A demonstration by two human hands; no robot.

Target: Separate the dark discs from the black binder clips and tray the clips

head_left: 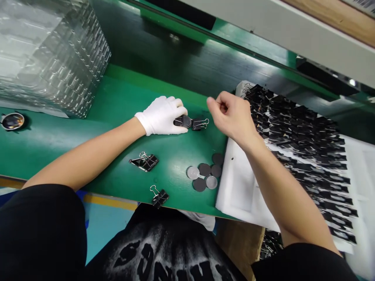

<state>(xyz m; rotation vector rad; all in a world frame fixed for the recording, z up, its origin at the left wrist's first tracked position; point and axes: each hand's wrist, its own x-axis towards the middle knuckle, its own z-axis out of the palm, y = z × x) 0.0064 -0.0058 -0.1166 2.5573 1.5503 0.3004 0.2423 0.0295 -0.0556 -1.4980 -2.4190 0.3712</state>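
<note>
My left hand (165,116) wears a white glove and is closed around a black disc-shaped piece (186,121) on the green table. A black binder clip (199,124) with silver wire handles sits against the right side of that piece. Bare and raised, my right hand (231,113) is to the right of the clip, its fingers curled; whatever may be between thumb and fingers is hidden. Nearer my body lie two loose binder clips, one (148,162) below my left wrist and another (160,198) at the table's front edge. Several round discs (204,169), black and grey, are grouped front right.
Clear plastic trays (58,54) are stacked at the back left, with a small metal dish (13,121) in front. On the right, white foam (237,179) carries rows of black clips (295,121) beneath my right forearm. A metal ledge (263,23) crosses the back.
</note>
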